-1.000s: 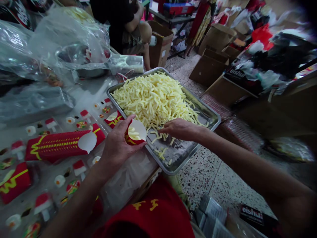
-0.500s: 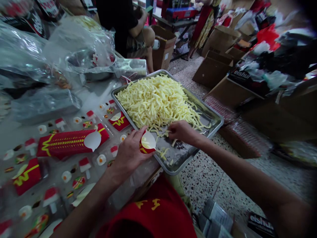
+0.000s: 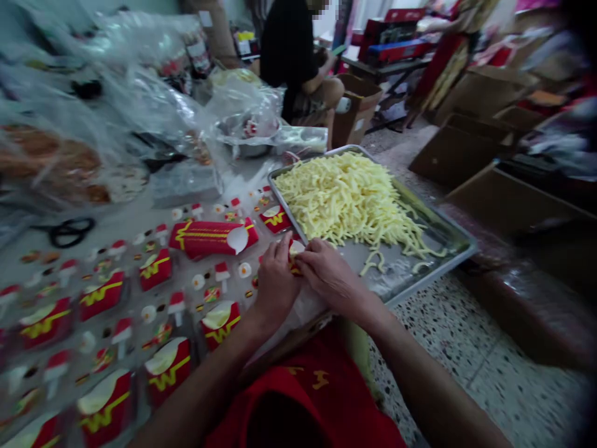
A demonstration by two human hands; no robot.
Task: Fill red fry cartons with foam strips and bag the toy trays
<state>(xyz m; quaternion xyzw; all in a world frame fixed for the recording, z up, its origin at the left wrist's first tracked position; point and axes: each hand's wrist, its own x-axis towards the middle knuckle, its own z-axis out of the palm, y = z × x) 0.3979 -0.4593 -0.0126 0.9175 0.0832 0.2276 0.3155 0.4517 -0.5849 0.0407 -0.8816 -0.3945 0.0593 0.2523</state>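
Note:
My left hand (image 3: 277, 279) is wrapped around a small red french fry box (image 3: 295, 250) with a pale inside, held just off the near left edge of the metal tray. At the mouth of that box, the fingers of my right hand (image 3: 330, 274) are pinched together; what they hold is hidden. A large heap of pale yellow toy-like fries (image 3: 342, 196) fills the back of the metal tray (image 3: 466, 244), with a few loose strands on its bare front part. Left of my hands lies a stack of nested red fry boxes (image 3: 200, 239).
Rows of clear packs with small food-shaped pieces and red boxes (image 3: 105, 398) cover the table at left. Black scissors (image 3: 69, 232) and a plastic-covered bowl (image 3: 247, 134) lie farther back. Cardboard boxes (image 3: 461, 146) stand on the right; a person (image 3: 286, 56) sits behind.
My right hand has left the fries in the tray and come to the box in my left hand. The view has swung left, showing more of the table.

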